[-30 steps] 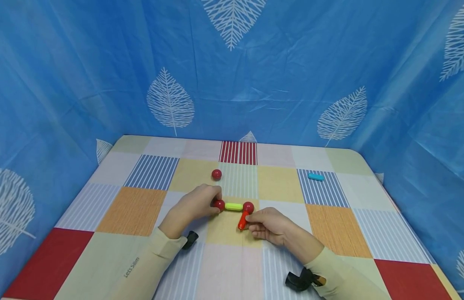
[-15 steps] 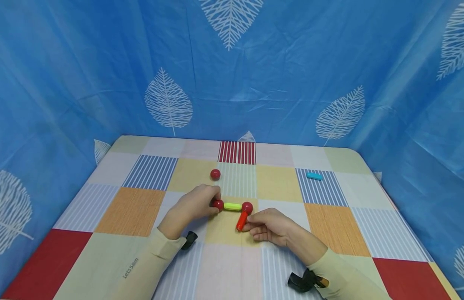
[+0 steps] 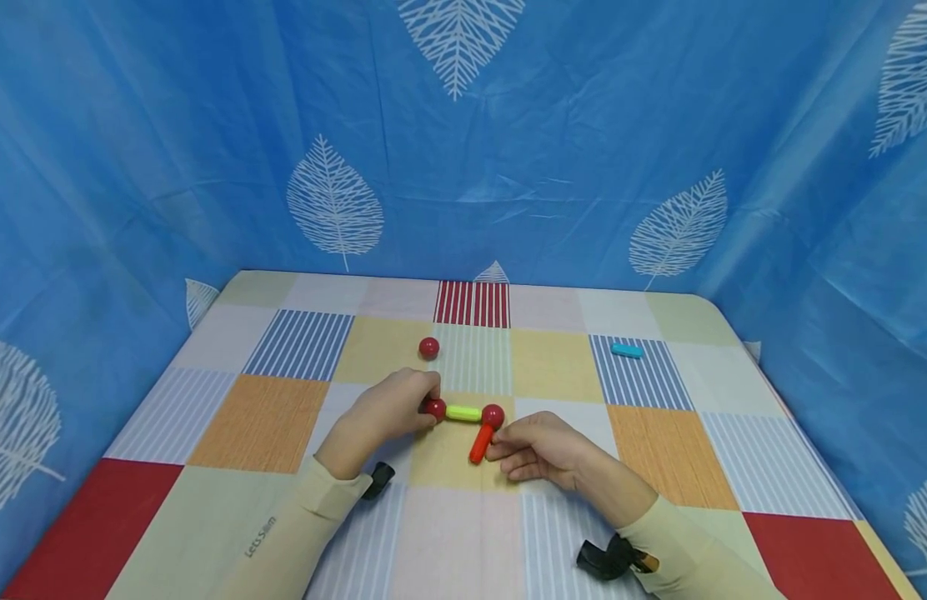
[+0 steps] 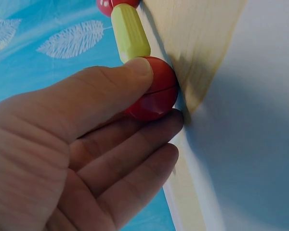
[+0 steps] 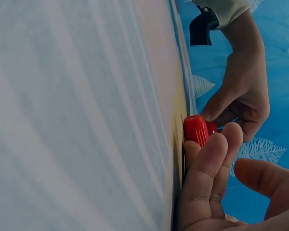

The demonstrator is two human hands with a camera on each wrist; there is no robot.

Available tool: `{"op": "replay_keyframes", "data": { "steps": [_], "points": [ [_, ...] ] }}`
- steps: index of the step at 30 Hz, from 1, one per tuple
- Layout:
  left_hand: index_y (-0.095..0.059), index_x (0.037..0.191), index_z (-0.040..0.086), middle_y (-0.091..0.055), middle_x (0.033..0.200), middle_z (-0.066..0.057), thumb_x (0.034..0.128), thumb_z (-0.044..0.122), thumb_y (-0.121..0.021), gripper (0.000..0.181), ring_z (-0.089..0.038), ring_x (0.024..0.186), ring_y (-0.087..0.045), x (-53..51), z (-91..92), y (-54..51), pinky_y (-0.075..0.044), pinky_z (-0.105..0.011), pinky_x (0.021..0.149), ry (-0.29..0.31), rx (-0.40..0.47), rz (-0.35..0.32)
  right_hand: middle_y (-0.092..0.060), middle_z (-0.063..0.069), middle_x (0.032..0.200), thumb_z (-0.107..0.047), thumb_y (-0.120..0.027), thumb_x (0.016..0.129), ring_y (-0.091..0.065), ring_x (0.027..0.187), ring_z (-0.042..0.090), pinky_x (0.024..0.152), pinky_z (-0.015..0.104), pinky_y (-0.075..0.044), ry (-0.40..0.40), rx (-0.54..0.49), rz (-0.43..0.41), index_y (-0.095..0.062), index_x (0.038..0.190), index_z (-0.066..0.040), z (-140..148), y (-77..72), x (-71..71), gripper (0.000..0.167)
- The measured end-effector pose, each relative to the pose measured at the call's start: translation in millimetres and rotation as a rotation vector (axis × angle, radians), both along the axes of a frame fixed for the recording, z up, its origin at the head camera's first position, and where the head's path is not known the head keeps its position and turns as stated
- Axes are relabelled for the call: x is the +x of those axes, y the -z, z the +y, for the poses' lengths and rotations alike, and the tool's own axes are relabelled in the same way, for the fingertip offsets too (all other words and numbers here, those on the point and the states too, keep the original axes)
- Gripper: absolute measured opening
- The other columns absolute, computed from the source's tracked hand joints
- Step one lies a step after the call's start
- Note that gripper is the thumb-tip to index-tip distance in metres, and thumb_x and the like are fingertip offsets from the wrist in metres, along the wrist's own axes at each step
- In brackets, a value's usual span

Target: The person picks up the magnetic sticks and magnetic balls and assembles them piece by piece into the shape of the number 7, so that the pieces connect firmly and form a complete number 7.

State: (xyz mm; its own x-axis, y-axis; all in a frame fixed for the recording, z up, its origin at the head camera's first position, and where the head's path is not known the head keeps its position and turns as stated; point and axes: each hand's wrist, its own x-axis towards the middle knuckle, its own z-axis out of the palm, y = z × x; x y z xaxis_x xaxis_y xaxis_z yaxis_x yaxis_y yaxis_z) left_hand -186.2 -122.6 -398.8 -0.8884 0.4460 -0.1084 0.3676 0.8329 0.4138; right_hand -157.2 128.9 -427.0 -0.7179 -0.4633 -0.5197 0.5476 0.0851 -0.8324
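Red ball [image 4: 160, 94] left of the green stick [image 3: 463, 413], pinched by left hand [image 3: 394, 407]; probably light, hard, slippery, best held mid-ball; right hand [image 3: 542, 450] grips nothing.

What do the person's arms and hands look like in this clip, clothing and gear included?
Cream long sleeves cover both forearms. The left sleeve carries small dark lettering, apparently "Let's Slim"; the right sleeve shows none. A black wrist piece juts out at each cuff, left and right. The left hand and right hand are gloveless.
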Motion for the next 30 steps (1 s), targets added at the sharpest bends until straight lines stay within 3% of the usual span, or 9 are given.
{"op": "replay_keyframes", "data": {
  "steps": [11,15,21,30],
  "points": [
    [-0.062,0.089,0.011,-0.057,0.076,0.003,0.0809,0.013,-0.081,0.021,-0.014,0.069,-0.052,1.4,1.4,-2.7,-0.046,-0.027,0.064,-0.004,-0.008,-0.005,-0.070,0.015,0.098,-0.013,-0.060,0.092,-0.064,0.062,0.012,0.060,0.029,-0.055,-0.001,0.150,0.175,-0.063,0.112,0.009,16.3,-3.0,-2.5,0.030],
    [-0.062,0.090,0.011,-0.057,0.076,0.003,0.0808,0.013,-0.081,0.021,-0.014,0.070,-0.052,1.2,0.9,-2.1,-0.046,-0.028,0.065,-0.009,-0.011,-0.009,-0.069,0.012,0.095,-0.014,-0.063,0.091,-0.059,0.059,0.015,0.056,0.029,-0.052,-0.001,0.285,0.312,-0.064,0.109,0.006,21.9,-5.9,-6.0,0.027],
    [-0.062,0.090,0.011,-0.056,0.076,0.003,0.0810,0.013,-0.080,0.021,-0.014,0.070,-0.052,1.2,0.1,-1.2,-0.046,-0.028,0.066,-0.014,-0.012,-0.007,-0.066,0.008,0.096,-0.014,-0.067,0.090,-0.062,0.065,0.021,0.062,0.033,-0.051,0.047,0.522,0.503,-0.067,0.107,-0.004,28.9,-7.3,-12.4,0.020],
    [-0.062,0.090,0.011,-0.057,0.077,0.002,0.0811,0.013,-0.080,0.020,-0.014,0.069,-0.051,1.7,-0.4,0.0,-0.046,-0.027,0.064,-0.010,0.002,-0.001,-0.067,0.007,0.107,-0.016,-0.069,0.089,-0.059,0.068,0.014,0.060,0.032,-0.048,0.044,0.765,0.802,-0.067,0.110,-0.005,47.8,-7.1,-26.6,0.024]
  ]
}}
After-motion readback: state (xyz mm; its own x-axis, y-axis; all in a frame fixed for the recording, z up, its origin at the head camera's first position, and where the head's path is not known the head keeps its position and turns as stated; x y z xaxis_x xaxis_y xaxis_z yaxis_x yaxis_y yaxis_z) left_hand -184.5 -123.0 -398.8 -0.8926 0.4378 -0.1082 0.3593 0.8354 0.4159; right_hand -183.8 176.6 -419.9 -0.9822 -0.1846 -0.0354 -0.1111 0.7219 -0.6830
